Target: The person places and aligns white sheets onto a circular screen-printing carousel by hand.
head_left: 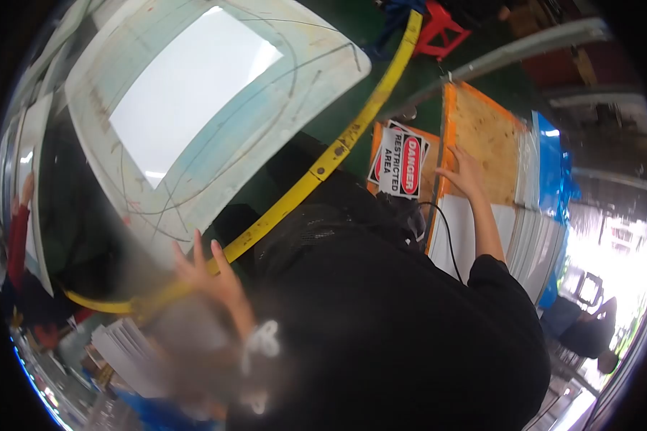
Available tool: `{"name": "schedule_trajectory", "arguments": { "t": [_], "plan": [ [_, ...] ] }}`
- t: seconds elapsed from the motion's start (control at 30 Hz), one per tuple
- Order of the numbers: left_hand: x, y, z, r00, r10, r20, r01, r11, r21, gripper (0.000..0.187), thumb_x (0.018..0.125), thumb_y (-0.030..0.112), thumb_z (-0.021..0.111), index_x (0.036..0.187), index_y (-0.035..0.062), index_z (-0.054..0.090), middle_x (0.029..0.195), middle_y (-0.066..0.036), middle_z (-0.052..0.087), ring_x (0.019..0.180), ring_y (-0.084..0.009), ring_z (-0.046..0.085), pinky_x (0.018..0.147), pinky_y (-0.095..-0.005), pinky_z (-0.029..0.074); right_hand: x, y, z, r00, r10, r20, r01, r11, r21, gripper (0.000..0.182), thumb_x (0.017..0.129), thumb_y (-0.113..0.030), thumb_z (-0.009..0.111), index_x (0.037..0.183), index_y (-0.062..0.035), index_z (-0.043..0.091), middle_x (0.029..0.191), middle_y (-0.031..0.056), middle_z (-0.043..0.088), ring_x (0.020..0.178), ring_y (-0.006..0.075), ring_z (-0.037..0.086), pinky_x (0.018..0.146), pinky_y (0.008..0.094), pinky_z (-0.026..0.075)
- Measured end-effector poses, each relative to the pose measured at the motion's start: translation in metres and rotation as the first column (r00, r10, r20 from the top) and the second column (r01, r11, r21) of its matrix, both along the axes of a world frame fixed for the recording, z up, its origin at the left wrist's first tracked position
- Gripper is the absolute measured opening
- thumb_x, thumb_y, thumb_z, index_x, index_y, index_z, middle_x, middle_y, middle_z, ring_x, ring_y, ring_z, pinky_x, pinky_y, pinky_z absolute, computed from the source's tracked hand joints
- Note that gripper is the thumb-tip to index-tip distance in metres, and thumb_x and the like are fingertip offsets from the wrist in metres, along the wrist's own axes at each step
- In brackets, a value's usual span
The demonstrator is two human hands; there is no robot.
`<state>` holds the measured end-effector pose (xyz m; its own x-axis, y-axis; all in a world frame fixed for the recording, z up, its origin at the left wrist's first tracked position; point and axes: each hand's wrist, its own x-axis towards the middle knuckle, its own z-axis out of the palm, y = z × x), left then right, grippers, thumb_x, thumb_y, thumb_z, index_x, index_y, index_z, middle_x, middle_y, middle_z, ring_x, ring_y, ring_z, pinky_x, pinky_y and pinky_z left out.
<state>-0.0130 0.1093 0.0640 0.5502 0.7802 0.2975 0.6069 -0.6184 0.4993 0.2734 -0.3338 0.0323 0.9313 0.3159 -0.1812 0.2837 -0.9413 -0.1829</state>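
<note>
Neither of my hands shows in the head view. A person in a black top point(381, 316) fills the middle, close to the camera. One of that person's hands point(212, 276) rests with spread fingers against a large white panel with a pale window point(194, 93), beside a curved yellow strip point(323, 164). The person's other hand point(461, 172) lies on the edge of an orange-rimmed plywood board point(485, 136).
A "DANGER RESTRICTED AREA" sign point(401, 164) leans by the board. White sheets point(532, 237) and blue plastic point(557, 169) lie to the right. A red stool point(442, 29) and grey pipe point(532, 44) stand on green floor. Another person's red sleeve point(18, 241) shows far left.
</note>
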Motion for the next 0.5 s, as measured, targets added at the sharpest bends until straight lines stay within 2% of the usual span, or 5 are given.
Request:
{"name": "schedule_trajectory", "arguments": {
  "t": [0.17,0.2,0.3,0.33,0.5],
  "plan": [
    [0.033,-0.017,0.012,0.972,-0.228,0.063,0.228,0.974,0.009,0.031,0.086,0.022,0.062,0.117,0.0189,0.063,0.14,-0.009,0.04,0.131,-0.0358,0.026,0.107,-0.0463,0.017,-0.068,-0.046,-0.009,0.985,-0.146,-0.093,0.14,0.988,-0.066,0.071,0.071,-0.044,0.072,0.124,-0.0024,0.052,0.129,0.0145,0.052,0.122,0.033,0.045,0.103,0.0432,0.029],
    [0.043,-0.017,0.026,0.962,-0.272,0.023,0.27,0.96,0.074,0.029,0.084,0.018,0.063,0.113,0.018,0.065,0.14,-0.012,0.039,0.128,-0.0389,0.031,0.104,-0.0479,0.025,-0.076,-0.052,-0.018,0.987,-0.127,-0.099,0.119,0.989,-0.083,0.062,0.076,-0.041,0.068,0.124,-0.0035,0.054,0.127,0.0137,0.053,0.122,0.0291,0.045,0.106,0.0442,0.026],
    [0.064,-0.014,0.045,0.941,-0.331,0.069,0.319,0.937,0.144,0.028,0.084,0.014,0.063,0.112,0.0163,0.065,0.14,-0.012,0.039,0.128,-0.0368,0.031,0.105,-0.0465,0.024,-0.1,-0.048,-0.023,0.984,-0.175,-0.041,0.172,0.983,-0.066,0.054,0.081,-0.037,0.063,0.124,-0.0056,0.054,0.127,0.0131,0.054,0.123,0.0263,0.045,0.109,0.0449,0.022],
    [0.068,-0.01,0.046,0.928,-0.344,0.146,0.331,0.938,0.105,0.027,0.086,0.015,0.06,0.113,0.0162,0.065,0.14,-0.008,0.042,0.131,-0.0327,0.026,0.108,-0.0458,0.016,-0.105,-0.049,-0.026,0.986,-0.165,0.019,0.165,0.985,-0.043,0.05,0.082,-0.034,0.062,0.124,-0.0073,0.055,0.127,0.0123,0.054,0.123,0.0251,0.045,0.11,0.0456,0.02],
    [0.085,-0.022,0.059,0.902,-0.388,0.189,0.374,0.921,0.106,0.026,0.086,0.016,0.059,0.111,0.0159,0.066,0.139,-0.007,0.043,0.132,-0.0299,0.027,0.108,-0.0449,0.016,-0.108,-0.048,-0.025,0.973,-0.225,0.055,0.224,0.974,0.017,0.046,0.082,-0.03,0.062,0.121,-0.0075,0.057,0.124,0.0109,0.057,0.119,0.0246,0.049,0.109,0.0446,0.022]
  ]
}}
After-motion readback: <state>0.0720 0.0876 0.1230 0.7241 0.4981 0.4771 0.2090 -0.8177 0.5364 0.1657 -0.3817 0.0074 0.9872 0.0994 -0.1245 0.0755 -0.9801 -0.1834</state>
